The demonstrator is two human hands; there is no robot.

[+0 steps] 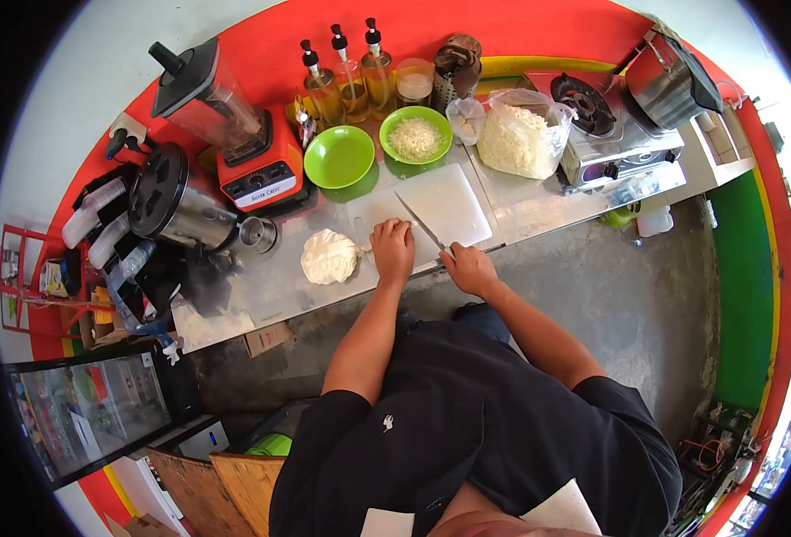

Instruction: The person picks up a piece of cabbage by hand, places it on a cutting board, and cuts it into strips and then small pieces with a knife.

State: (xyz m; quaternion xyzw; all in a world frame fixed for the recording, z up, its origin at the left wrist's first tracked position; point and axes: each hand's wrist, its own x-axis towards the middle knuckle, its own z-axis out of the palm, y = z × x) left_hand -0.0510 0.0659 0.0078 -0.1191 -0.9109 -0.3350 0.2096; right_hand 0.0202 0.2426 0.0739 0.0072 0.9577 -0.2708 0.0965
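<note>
The knife is gripped by the right hand over the white cutting board, mid-desk; whether anything is held under the curled left hand, at left, cannot be told.

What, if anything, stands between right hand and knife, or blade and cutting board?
Nothing visible: the right hand grips the knife, its blade over the cutting board. The left hand is beside the blade, hiding anything underneath.

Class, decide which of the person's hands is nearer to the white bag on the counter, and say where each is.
Left. The left hand is at the cutting board, just right of the white bag; the right hand, gripping the knife, is farther right.
</note>
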